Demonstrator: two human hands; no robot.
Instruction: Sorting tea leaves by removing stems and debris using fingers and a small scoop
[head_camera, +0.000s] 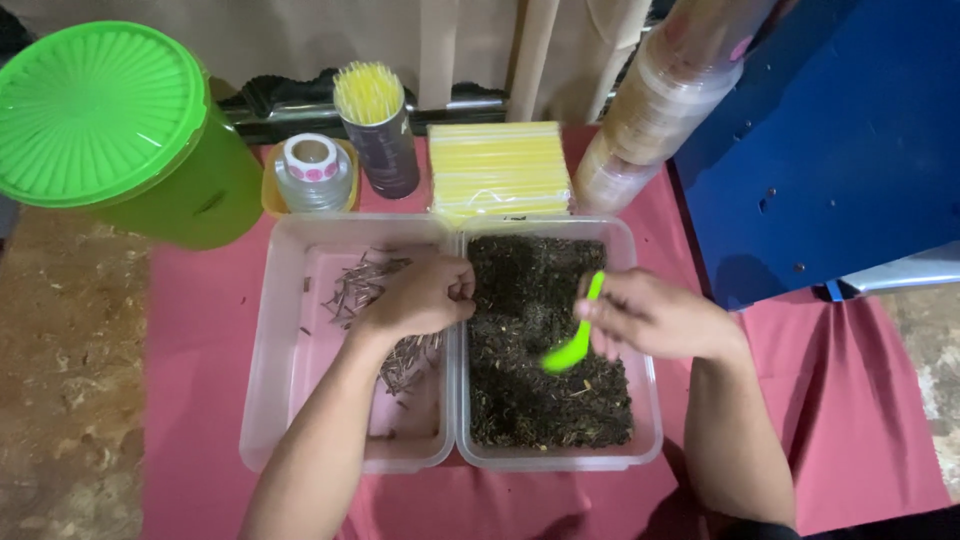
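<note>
My right hand (655, 318) pinched the green spoon (575, 335) over the dark-filled tub (548, 455), ready to scoop; my left hand (420, 295), fingers curled shut on something small, hovered between tubs.

Two tubs (262, 330) — one spoon (574, 340)

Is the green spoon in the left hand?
No, the green spoon is held in the right hand over the tub of dark crumbly material, while the left hand is at the other tub.
</note>
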